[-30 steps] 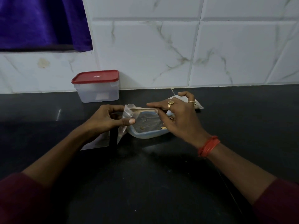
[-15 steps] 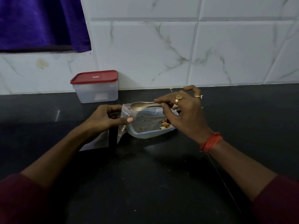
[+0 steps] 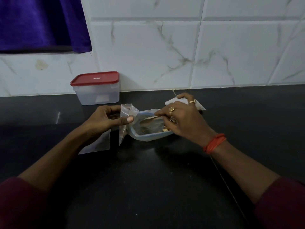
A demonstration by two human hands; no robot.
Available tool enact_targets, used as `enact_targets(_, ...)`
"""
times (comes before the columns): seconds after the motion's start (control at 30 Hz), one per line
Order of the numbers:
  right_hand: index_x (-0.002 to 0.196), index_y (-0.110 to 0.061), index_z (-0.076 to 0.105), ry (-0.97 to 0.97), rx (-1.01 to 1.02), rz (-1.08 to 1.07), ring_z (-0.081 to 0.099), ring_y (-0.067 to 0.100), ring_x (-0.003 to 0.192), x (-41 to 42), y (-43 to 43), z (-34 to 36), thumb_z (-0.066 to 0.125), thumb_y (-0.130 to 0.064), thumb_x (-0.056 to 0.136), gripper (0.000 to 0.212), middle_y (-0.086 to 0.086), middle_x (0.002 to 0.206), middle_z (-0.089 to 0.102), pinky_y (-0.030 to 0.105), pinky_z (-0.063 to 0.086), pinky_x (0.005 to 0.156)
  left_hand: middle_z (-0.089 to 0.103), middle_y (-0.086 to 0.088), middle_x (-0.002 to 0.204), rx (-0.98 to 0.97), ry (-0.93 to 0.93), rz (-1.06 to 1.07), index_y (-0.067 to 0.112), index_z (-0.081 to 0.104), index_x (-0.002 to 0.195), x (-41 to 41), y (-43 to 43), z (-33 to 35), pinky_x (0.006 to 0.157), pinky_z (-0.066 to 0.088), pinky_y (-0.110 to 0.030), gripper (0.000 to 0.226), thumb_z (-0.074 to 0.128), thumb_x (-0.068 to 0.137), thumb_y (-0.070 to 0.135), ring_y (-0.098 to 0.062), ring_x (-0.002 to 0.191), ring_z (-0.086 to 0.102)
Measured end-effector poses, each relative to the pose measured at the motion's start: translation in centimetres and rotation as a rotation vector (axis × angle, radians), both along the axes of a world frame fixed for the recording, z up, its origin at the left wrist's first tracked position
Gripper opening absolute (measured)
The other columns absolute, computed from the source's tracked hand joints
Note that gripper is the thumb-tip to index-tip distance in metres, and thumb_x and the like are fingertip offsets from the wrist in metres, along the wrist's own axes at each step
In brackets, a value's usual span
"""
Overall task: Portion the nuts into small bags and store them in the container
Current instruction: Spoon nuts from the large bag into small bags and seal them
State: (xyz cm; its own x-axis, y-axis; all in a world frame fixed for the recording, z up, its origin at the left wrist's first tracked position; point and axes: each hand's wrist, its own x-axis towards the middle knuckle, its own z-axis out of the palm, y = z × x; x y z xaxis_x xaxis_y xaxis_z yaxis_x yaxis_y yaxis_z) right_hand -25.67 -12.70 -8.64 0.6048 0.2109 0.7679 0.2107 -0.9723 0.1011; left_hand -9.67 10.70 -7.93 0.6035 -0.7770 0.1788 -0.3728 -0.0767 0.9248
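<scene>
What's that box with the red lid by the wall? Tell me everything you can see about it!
The rectangular, cloudy see-through plastic container stands upright on the black countertop, at the back by the white marble-look tiled wall. Its walls narrow slightly toward the base. Its red plastic lid, with rounded corners, sits closed on top and carries a small mark too tiny to read. A pale patch shows through the front wall; what it is cannot be told. Only the countertop visibly touches it.
</scene>
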Motion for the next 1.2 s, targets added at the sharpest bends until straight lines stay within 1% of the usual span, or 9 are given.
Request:
enact_targets(0.1,0.099,-0.024,0.077,0.116,0.017,0.051,0.069,0.01,0.084,0.1,-0.1,-0.1,0.072,-0.014,0.081,0.022,-0.009,0.091,0.076,0.042,0.033,0.109,0.075,0.006,0.111,0.009,0.012,-0.011,0.018,0.07,0.114,0.2,0.0,-0.1,0.08,0.058,-0.019,0.045,0.078,0.072,0.032,-0.009,0.106,0.069)
enact_targets(0.27,0.084,-0.023,0.076,0.059,0.158,0.064,0.067,0.007,0.08,-0.3,0.3,0.3,0.069,-0.014,0.075,0.015,-0.011,0.083,0.074,0.038,0.028,0.114,0.075,0.004,0.111,0.026,0.01,-0.023,0.021,0.071,0.115,0.3,0.1,-0.1,0.076,0.056,-0.016,0.086,0.086,0.044,0.068,-0.01,0.104,0.07)
enact_targets(0.43,0.098,-0.022,0.079,0.072,0.141,0.153,0.069,0.004,0.091,0.1,0.8,-0.4,0.067,-0.013,0.083,0.021,-0.01,0.096,0.077,0.044,0.036,0.113,0.075,0.001,0.112,-0.012,0.077,-0.034,0.018,0.069,0.118,0.3,0.0,0.0,0.074,0.056,-0.017,0.095,0.09,0.039,0.066,-0.012,0.104,0.071)
enact_targets(0.6,0.108,-0.018,0.078,0.129,0.137,0.229,0.069,0.005,0.099,0.6,0.9,-1.2,0.072,-0.008,0.085,0.026,-0.005,0.104,0.077,0.038,0.026,0.122,0.074,-0.002,0.115,-0.056,0.119,-0.011,0.015,0.069,0.119,0.6,0.1,-0.1,0.075,0.056,-0.019,0.098,0.092,0.037,0.063,-0.015,0.106,0.07)
enact_targets(0.73,0.115,-0.015,0.075,0.237,0.167,0.26,0.071,0.008,0.091,0.6,0.8,-1.1,0.067,0.0,0.087,0.033,0.001,0.105,0.077,0.044,0.023,0.124,0.073,-0.004,0.118,-0.067,0.134,-0.009,0.014,0.068,0.122,1.0,0.1,-0.3,0.086,0.059,-0.029,0.098,0.093,0.04,0.061,-0.02,0.111,0.069)
enact_targets(0.87,0.122,-0.017,0.072,0.377,0.153,0.229,0.068,0.012,0.108,0.6,0.6,-1.3,0.059,0.006,0.085,0.045,0.001,0.115,0.075,0.047,0.016,0.124,0.072,-0.006,0.12,-0.073,0.132,-0.001,0.012,0.066,0.124,1.4,0.2,-0.5,0.094,0.056,-0.038,0.098,0.093,0.042,0.06,-0.022,0.114,0.068)
enact_targets(0.97,0.112,-0.017,0.076,0.333,0.19,0.204,0.065,0.0,0.096,0.5,0.7,-0.9,0.059,0.003,0.081,0.04,-0.005,0.103,0.077,0.043,0.015,0.125,0.072,-0.007,0.12,-0.077,0.131,-0.017,0.012,0.066,0.125,1.4,0.2,-0.5,0.087,0.058,-0.03,0.098,0.093,0.043,0.059,-0.022,0.114,0.068)
enact_targets(1.07,0.095,-0.017,0.08,0.158,0.198,0.164,0.067,0.0,0.086,0.3,0.9,-0.4,0.057,-0.011,0.081,0.027,-0.009,0.092,0.077,0.038,0.024,0.122,0.073,-0.007,0.118,-0.079,0.143,-0.023,0.013,0.067,0.122,1.4,0.2,-0.4,0.086,0.059,-0.028,0.097,0.093,0.041,0.059,-0.021,0.112,0.068)
enact_targets(1.2,0.101,-0.016,0.079,0.121,0.224,0.191,0.069,0.002,0.099,0.4,1.2,-0.8,0.06,-0.003,0.082,0.03,-0.006,0.102,0.077,0.044,0.03,0.12,0.072,-0.008,0.119,-0.087,0.147,-0.028,0.013,0.067,0.122,1.4,0.3,-0.4,0.084,0.059,-0.029,0.093,0.093,0.045,0.058,-0.024,0.112,0.068)
